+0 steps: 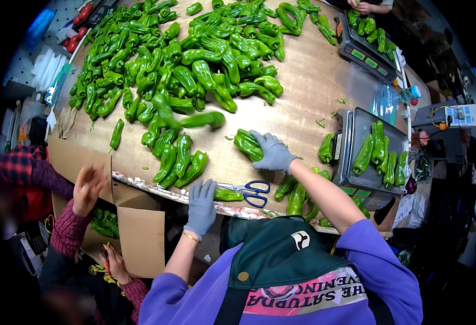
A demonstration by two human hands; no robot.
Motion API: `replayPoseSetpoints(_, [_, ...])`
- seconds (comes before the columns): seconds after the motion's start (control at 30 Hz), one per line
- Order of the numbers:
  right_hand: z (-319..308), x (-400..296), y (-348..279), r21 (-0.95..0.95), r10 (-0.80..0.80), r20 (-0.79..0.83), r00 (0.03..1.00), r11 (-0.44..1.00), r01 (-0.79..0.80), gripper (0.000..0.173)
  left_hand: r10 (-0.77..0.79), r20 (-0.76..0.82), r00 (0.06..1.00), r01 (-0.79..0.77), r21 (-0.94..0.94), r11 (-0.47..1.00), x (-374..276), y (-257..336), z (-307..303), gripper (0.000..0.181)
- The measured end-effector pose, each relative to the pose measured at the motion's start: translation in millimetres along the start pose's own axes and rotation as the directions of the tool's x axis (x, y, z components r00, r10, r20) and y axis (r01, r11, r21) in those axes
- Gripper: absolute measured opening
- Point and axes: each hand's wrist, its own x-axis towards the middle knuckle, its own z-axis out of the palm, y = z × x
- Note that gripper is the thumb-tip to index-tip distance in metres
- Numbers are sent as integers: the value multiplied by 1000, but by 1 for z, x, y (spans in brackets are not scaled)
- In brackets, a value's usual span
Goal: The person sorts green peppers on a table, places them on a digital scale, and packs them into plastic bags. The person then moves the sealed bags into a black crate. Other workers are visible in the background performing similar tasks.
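Note:
My right hand (pixel 273 151), in a grey glove, is closed around the right end of a green pepper (pixel 248 145) on the wooden table (pixel 299 101). My left hand (pixel 202 202), gloved alike, rests at the table's near edge with nothing seen in it. Just right of it, blue-handled scissors (pixel 255 193) lie across another green pepper (pixel 227 195). A large heap of green peppers (pixel 205 53) covers the table's far left. A smaller group of peppers (pixel 181 158) lies left of centre, and a blurred pepper (pixel 203 120) is above it.
Two digital scales bear peppers, one (pixel 402 130) at the right and one (pixel 368 57) farther back. More peppers (pixel 296 199) lie beside my right forearm. A co-worker's hand (pixel 87 189) is raised over a cardboard box (pixel 140 239) at the left; another person's hands (pixel 362 6) are beyond the far scale.

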Motion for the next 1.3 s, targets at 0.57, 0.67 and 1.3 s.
replayPoseSetpoints(0.57, [-29, -155, -3, 761, -163, -71, 984, -647, -52, 89, 327, 501, 801, 568, -467, -677, 72, 85, -41, 48])
replayPoseSetpoints(0.67, [-57, -167, -13, 993, -48, 7, 999, -120, -13, 97, 160, 401, 902, 424, -755, -501, 76, 99, -36, 52])
replayPoseSetpoints(1.3, [-50, -171, -7, 537, -169, 180, 969, -808, -241, 51, 148, 512, 846, 480, -852, 209, 98, 149, -65, 56])
